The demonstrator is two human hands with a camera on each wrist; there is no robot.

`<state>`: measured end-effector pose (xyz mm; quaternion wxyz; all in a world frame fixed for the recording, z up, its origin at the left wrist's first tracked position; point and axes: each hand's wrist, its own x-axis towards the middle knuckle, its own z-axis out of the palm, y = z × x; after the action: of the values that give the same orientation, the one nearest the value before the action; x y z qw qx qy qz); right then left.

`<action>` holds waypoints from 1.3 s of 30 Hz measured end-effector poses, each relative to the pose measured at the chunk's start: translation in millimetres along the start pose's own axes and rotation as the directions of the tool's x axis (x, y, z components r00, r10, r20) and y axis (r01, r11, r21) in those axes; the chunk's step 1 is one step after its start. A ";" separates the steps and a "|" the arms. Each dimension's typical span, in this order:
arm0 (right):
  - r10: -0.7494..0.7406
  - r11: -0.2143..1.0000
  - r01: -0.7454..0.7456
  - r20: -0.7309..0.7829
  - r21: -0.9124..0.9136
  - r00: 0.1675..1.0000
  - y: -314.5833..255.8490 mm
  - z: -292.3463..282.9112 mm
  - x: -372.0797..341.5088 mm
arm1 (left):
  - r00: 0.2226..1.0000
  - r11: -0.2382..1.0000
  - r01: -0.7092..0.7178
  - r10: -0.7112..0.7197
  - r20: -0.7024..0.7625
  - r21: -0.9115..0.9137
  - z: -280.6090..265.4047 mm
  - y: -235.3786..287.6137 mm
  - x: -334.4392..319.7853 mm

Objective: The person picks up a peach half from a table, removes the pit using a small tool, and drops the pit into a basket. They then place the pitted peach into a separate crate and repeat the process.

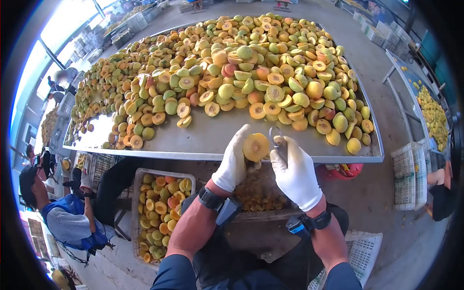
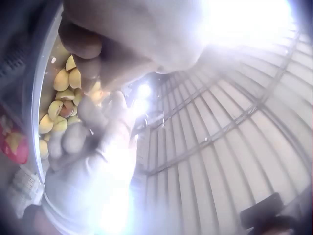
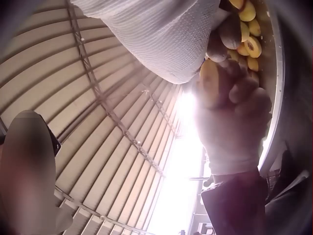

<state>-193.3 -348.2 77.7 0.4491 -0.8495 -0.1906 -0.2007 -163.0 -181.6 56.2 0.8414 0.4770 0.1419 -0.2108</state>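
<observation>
My left hand (image 1: 232,165), in a white glove, grips a peach half (image 1: 255,147) at the table's near edge. Its cut yellow face, brownish at the centre, is turned toward the head camera. Just to its right, my gloved right hand (image 1: 298,173) pinches a small tool with a metal loop (image 1: 271,131); the loop stands up beside the fruit, and the fingers hide the rest of the tool. The right wrist view shows the peach half (image 3: 209,83) in the left fingers. Beyond both hands lies a large heap of peaches (image 1: 241,63), many cut in half.
The heap lies on a metal table (image 1: 212,140) with a raised rim. Below left is a crate (image 1: 137,193) of hollowed halves; brownish pieces (image 1: 263,188) lie beneath my hands. White crates (image 1: 408,176) and a pink bucket (image 1: 344,171) stand rightward. A person (image 1: 67,215) sits at left.
</observation>
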 end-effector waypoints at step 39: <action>0.160 0.985 -0.175 0.338 0.014 0.928 25.2 24.8 -30.4 | 0.969 0.974 -0.226 0.228 -0.100 0.030 0.8 -29.7 14.1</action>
<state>-202.1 -344.9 32.0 0.4439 -0.8744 -0.1955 -0.0100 -165.3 -198.9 28.3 0.8470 0.5082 0.1274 -0.0898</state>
